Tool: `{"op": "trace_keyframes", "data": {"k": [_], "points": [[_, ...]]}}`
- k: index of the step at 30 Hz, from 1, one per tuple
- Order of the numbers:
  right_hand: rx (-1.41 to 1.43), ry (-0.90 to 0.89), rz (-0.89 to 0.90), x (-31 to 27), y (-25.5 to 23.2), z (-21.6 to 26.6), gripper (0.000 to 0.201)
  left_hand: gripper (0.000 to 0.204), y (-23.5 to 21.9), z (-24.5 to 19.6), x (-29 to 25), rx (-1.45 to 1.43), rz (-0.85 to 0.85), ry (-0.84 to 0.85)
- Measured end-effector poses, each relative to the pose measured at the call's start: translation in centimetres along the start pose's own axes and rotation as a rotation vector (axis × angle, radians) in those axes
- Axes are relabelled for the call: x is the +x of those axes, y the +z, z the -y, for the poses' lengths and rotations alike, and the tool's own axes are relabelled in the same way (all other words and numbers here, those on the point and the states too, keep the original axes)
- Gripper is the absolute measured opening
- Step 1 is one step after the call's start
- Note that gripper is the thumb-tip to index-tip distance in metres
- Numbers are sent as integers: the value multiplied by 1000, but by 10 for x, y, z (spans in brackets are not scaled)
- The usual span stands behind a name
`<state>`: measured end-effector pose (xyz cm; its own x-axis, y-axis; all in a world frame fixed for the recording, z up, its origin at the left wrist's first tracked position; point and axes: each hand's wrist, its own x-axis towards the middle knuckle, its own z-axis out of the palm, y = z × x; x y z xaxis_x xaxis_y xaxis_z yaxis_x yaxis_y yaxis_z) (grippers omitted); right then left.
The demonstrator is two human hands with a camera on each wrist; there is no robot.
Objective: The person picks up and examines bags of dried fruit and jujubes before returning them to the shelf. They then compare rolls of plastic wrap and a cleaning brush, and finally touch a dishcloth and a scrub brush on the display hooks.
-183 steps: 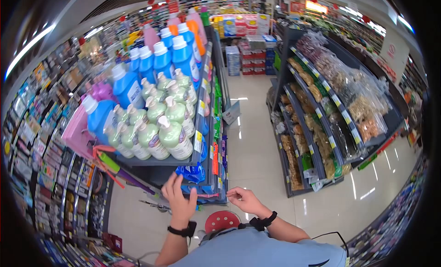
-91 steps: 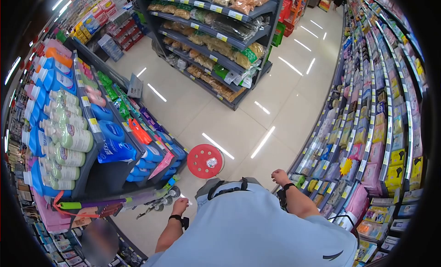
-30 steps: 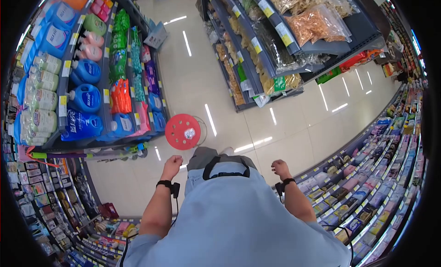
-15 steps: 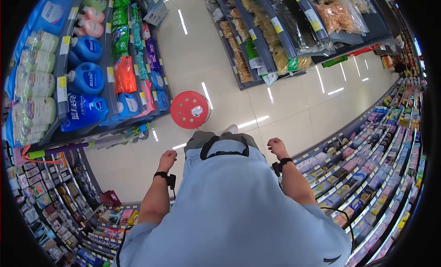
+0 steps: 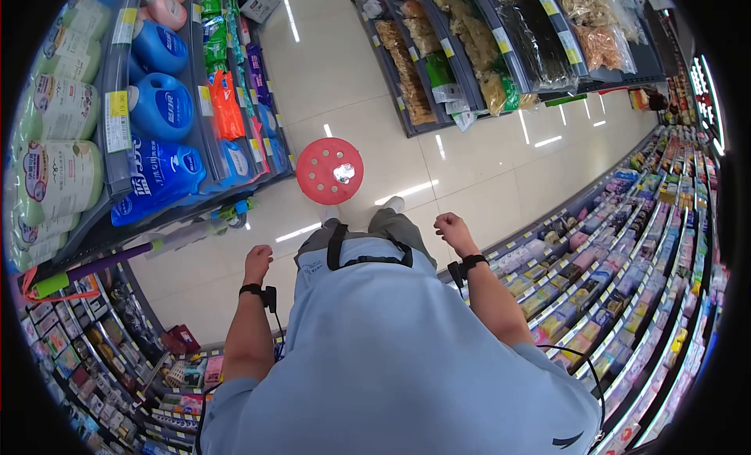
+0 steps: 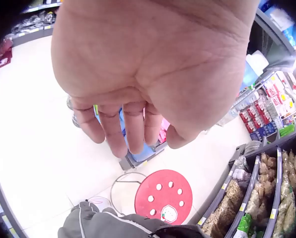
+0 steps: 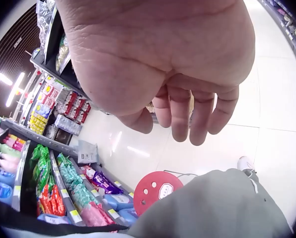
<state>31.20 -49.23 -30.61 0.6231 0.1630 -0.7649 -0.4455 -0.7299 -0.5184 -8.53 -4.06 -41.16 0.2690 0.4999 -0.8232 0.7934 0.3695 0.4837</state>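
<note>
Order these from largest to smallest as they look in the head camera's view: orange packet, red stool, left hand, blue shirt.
1. Blue shirt
2. Red stool
3. Orange packet
4. Left hand

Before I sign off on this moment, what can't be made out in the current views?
- Scene behind the left hand: left wrist view, palm covers it.
- Scene behind the right hand: right wrist view, likewise.
- Underside of the red stool: head view, hidden by its seat.
- Wording on the right-hand packets: head view, too small.
</note>
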Motion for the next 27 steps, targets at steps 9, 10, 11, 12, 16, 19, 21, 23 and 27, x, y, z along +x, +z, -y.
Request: {"op": "trace_keyframes", "data": {"k": [9, 10, 11, 12, 16, 19, 21, 23, 27], "points": [[-49, 22, 3, -10, 28, -15, 21, 27, -14, 0, 10, -32, 76, -13], [-50, 42, 2, -11, 29, -20, 20, 27, -13, -1, 13, -47, 84, -1], [-49, 61, 1, -10, 29, -24, 20, 27, -13, -3, 14, -49, 85, 4], [-47, 56, -3, -11, 28, -25, 20, 28, -12, -5, 17, -62, 66, 27], [-22, 62, -27, -9, 27, -27, 19, 28, -12, -14, 25, -56, 61, 59], [4, 44, -37, -11, 30, -22, 19, 28, -14, -21, 27, -44, 54, 75], [10, 34, -40, -14, 31, -17, 19, 28, -15, -24, 29, -26, 54, 84], [21, 25, -43, -15, 32, -14, 19, 28, -15, -25, 32, -10, 53, 93], [27, 28, -52, -14, 30, -22, 19, 28, -12, -31, 32, -3, 66, 74]]}}
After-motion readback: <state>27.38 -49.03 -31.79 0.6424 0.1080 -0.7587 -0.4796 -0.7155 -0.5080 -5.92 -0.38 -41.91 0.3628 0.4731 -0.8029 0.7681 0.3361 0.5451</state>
